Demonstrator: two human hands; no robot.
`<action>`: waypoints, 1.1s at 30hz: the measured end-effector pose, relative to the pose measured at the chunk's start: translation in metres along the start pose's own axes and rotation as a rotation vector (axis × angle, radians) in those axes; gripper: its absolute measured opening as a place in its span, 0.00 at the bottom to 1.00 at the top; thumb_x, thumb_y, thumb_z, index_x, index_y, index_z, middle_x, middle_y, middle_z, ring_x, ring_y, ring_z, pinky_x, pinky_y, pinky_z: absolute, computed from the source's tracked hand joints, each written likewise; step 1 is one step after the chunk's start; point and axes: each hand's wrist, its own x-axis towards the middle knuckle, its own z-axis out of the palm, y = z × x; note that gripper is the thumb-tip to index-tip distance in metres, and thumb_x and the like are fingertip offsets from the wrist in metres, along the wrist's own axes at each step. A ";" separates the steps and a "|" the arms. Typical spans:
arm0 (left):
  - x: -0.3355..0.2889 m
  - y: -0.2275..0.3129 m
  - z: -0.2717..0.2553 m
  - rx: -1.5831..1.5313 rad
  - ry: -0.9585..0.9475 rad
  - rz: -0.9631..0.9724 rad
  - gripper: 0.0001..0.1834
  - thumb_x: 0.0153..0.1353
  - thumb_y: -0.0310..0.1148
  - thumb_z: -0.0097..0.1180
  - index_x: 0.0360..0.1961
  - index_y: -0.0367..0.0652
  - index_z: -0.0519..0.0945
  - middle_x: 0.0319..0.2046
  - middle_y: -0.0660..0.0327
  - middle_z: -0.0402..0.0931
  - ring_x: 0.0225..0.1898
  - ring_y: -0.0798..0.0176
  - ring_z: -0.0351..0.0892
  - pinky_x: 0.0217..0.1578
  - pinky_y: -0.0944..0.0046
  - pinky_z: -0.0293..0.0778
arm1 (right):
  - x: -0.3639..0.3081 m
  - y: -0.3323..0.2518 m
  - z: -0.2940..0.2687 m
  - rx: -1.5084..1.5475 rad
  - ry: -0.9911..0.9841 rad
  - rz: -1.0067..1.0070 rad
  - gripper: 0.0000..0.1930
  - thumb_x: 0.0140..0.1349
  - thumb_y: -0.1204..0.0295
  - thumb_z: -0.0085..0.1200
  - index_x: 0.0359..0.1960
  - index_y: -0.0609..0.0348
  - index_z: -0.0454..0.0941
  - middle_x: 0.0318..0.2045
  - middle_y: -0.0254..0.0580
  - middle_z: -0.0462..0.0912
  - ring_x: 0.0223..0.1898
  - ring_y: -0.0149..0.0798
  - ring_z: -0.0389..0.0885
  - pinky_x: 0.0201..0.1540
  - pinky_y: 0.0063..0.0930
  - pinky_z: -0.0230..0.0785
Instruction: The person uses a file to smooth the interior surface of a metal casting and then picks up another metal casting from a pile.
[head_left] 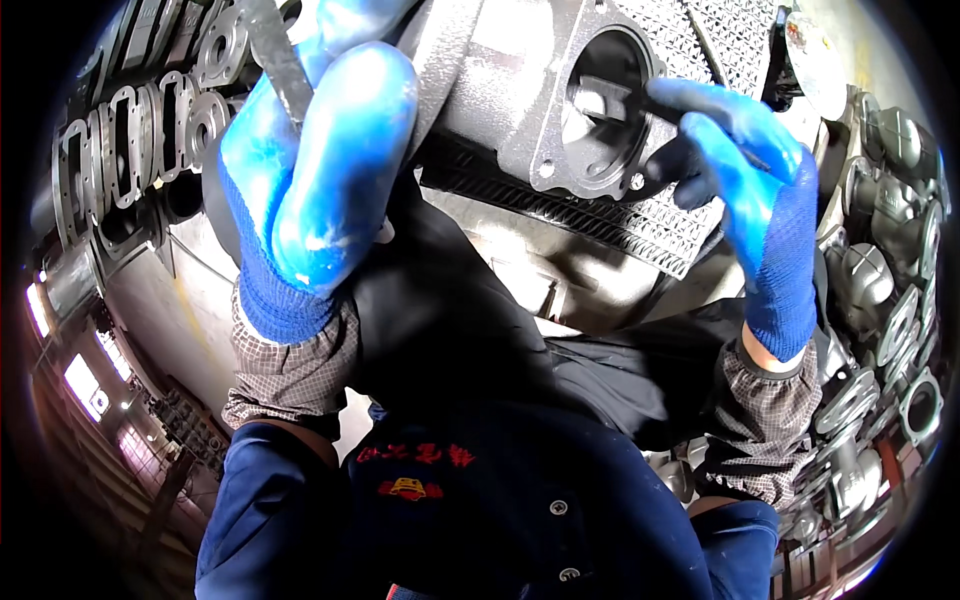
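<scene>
A grey metal casting (490, 110) lies in front of me, its flange (548, 165) with a large round opening turned to the right. My left hand (345, 170), in a blue coated glove, is closed around a flat grey metal bar (272, 50) to the left of the casting. The bar's lower end is hidden by the glove. My right hand (745, 150), gloved alike, is at the flange's right edge. Its fingers are apart, with the forefinger reaching to the rim of the opening; the lower fingers are in shadow and partly hidden.
Under the casting is a perforated metal plate (665, 235) with a raised pattern. Flanged metal parts (125, 150) stand stacked at the left. Many more grey castings (865, 275) are piled along the right. My legs (450, 310) are right below the work surface.
</scene>
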 end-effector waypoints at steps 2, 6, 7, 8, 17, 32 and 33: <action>0.011 0.026 0.018 0.006 0.000 -0.018 0.23 0.67 0.36 0.41 0.57 0.30 0.72 0.57 0.50 0.70 0.61 0.57 0.65 0.63 0.60 0.56 | -0.003 0.011 0.000 0.045 -0.048 0.032 0.12 0.64 0.75 0.50 0.46 0.61 0.81 0.29 0.37 0.82 0.28 0.26 0.81 0.27 0.18 0.74; 0.012 0.010 0.015 0.203 0.048 0.155 0.22 0.66 0.28 0.34 0.55 0.30 0.74 0.57 0.51 0.71 0.63 0.58 0.63 0.65 0.61 0.54 | -0.009 0.017 0.009 0.078 -0.012 0.065 0.11 0.64 0.75 0.49 0.45 0.63 0.80 0.28 0.37 0.82 0.27 0.26 0.81 0.26 0.17 0.73; 0.012 0.015 0.016 0.235 0.029 0.117 0.22 0.66 0.27 0.33 0.55 0.30 0.74 0.57 0.52 0.71 0.63 0.58 0.63 0.65 0.61 0.54 | -0.009 0.019 0.011 0.111 -0.012 0.077 0.11 0.64 0.76 0.49 0.45 0.64 0.80 0.29 0.37 0.82 0.27 0.26 0.81 0.26 0.17 0.73; 0.013 0.021 0.016 0.268 0.009 0.080 0.22 0.66 0.27 0.33 0.54 0.30 0.74 0.57 0.52 0.71 0.63 0.58 0.63 0.65 0.61 0.54 | -0.010 0.021 0.012 0.143 -0.012 0.089 0.11 0.64 0.76 0.48 0.45 0.64 0.80 0.29 0.38 0.82 0.27 0.26 0.81 0.25 0.17 0.73; 0.014 0.019 0.037 0.177 0.173 0.052 0.23 0.61 0.18 0.29 0.52 0.27 0.75 0.53 0.51 0.75 0.59 0.59 0.69 0.62 0.65 0.61 | -0.009 0.026 0.017 0.236 0.080 0.162 0.12 0.63 0.76 0.48 0.44 0.67 0.79 0.28 0.41 0.82 0.25 0.28 0.82 0.24 0.17 0.74; 0.002 0.018 0.006 0.019 0.031 -0.245 0.22 0.63 0.24 0.40 0.58 0.28 0.70 0.53 0.53 0.74 0.49 0.67 0.73 0.53 0.69 0.66 | 0.039 0.001 0.049 -0.330 -0.013 -0.168 0.13 0.57 0.67 0.50 0.34 0.65 0.82 0.16 0.44 0.79 0.18 0.33 0.79 0.24 0.27 0.72; 0.000 0.025 0.006 0.017 0.032 -0.246 0.22 0.63 0.24 0.40 0.58 0.28 0.70 0.53 0.53 0.74 0.49 0.67 0.73 0.53 0.69 0.66 | 0.040 0.003 0.049 -0.341 0.000 -0.268 0.14 0.57 0.67 0.50 0.34 0.66 0.82 0.16 0.45 0.79 0.18 0.33 0.79 0.24 0.27 0.72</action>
